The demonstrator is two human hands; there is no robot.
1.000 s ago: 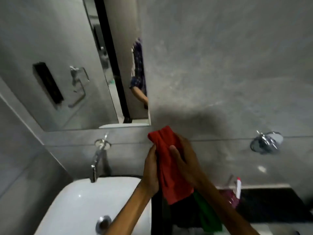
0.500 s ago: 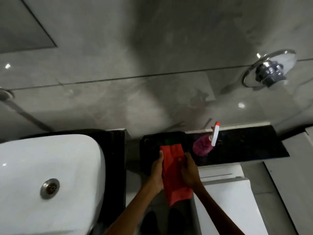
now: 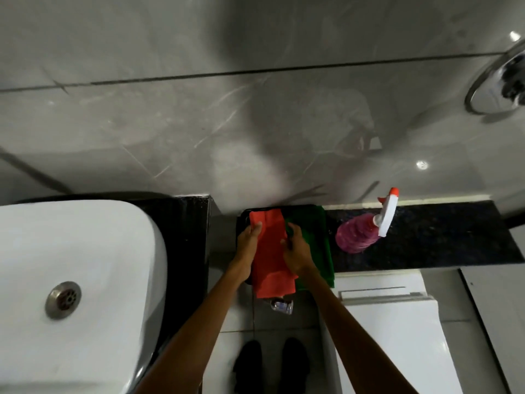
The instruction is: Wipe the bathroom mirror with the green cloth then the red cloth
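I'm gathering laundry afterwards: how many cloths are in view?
2. The red cloth lies on the black tray, under both hands, the left hand and the right hand. The green cloth lies beside it, partly beneath. More could be hidden underneath.

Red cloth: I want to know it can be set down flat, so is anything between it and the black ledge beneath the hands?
Partly. The red cloth, held by the left hand and right hand, lies beside the green cloth, whose left edge it overlaps.

head view, steeply downward, close over ledge [image 3: 426, 245]
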